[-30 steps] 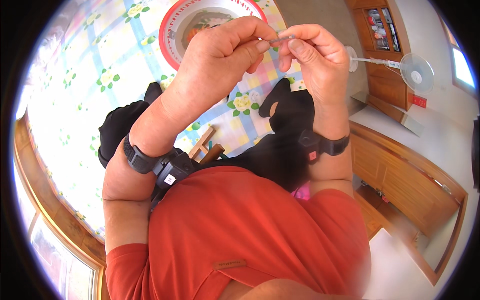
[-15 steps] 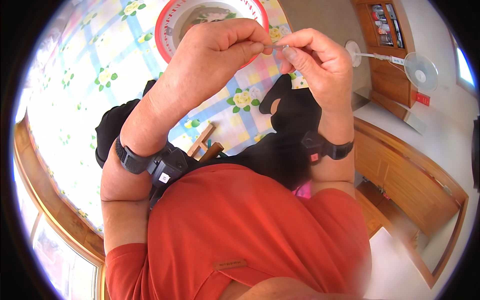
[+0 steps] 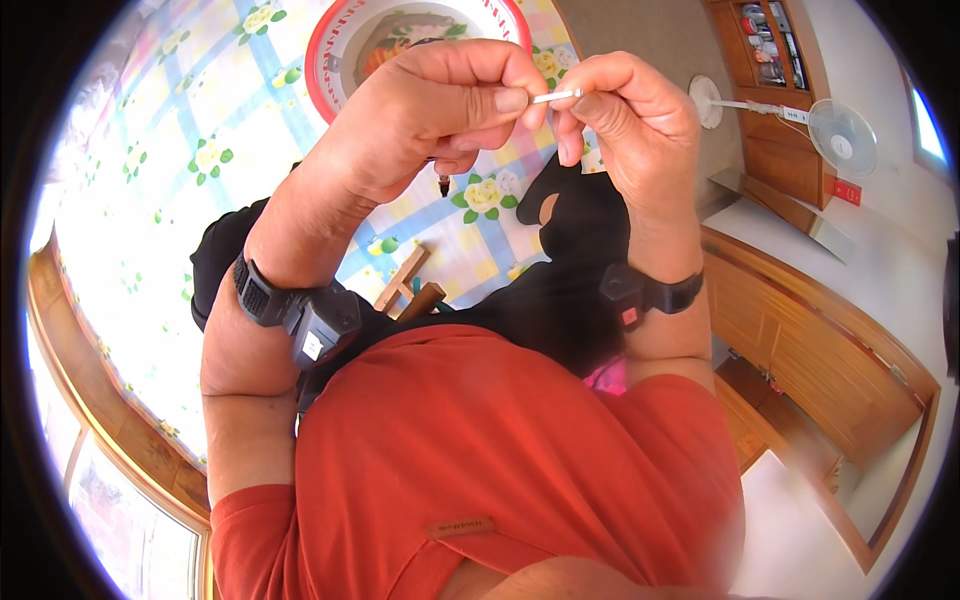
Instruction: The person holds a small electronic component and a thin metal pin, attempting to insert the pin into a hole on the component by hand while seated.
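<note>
My left hand [image 3: 420, 105] and my right hand [image 3: 635, 115] meet in front of me, each with thumb and forefinger pinched on one end of a short thin whitish rod [image 3: 543, 98]. The rod is too small to name more exactly. Beneath my left palm pokes a narrow dark-tipped thing [image 3: 444, 186]; whether that hand also holds it, I cannot tell. Just beyond my hands is a white basin [image 3: 318, 62] with a red rim, and something greenish and brownish shows inside it.
A flowered, checked cloth [image 3: 210, 160] covers the surface before me. A wooden piece [image 3: 405, 277] lies close to my body. Black cloth [image 3: 590, 225] is under my right forearm. To the right stand a white fan [image 3: 840, 143] and wooden cabinets [image 3: 800, 330].
My left hand has turned slightly, and its lower fingers and the dark-tipped thing now show. The rod looks brighter and plainer. Both hands keep their pinch.
</note>
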`<state>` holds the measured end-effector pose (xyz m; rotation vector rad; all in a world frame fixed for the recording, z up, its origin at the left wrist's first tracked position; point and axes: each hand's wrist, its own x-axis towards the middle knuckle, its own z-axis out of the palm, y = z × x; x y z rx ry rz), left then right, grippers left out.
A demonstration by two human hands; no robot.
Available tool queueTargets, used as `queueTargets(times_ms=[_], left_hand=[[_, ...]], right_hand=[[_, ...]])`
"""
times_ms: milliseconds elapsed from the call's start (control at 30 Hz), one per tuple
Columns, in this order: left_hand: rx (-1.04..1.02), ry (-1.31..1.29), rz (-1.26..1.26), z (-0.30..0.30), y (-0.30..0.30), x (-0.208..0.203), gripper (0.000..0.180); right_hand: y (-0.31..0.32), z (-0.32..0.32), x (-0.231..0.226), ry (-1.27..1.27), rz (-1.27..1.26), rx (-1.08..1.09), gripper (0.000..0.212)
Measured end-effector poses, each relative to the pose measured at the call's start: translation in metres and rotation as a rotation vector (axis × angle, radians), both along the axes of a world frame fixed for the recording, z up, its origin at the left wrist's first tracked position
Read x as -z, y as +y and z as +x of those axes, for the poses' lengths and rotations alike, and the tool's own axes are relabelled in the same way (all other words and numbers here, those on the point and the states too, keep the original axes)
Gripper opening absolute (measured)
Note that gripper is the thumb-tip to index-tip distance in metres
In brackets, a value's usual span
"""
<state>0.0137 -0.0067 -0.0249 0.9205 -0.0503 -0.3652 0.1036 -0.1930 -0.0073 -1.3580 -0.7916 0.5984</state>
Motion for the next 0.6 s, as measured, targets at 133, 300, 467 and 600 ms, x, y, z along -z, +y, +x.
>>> queueTargets(times_ms=[133, 300, 467, 600], left_hand=[[-0.124, 0.023, 0.201, 0.0, -0.002, -0.008, 0.013], [-0.182, -0.051, 0.449, -0.003, 0.0, -0.011, 0.012], [-0.224, -0.103, 0.585, -0.004, 0.002, -0.015, 0.012], [-0.338, -0.239, 0.745, -0.003, -0.004, -0.003, 0.011]], right_hand=[[0.001, -0.001, -0.003, -0.06, -0.071, 0.062, 0.011], [0.001, -0.004, -0.009, -0.134, -0.254, 0.106, 0.013], [0.003, -0.002, -0.008, -0.145, -0.286, 0.096, 0.012], [0.004, -0.002, -0.003, -0.162, -0.273, 0.142, 0.01]])
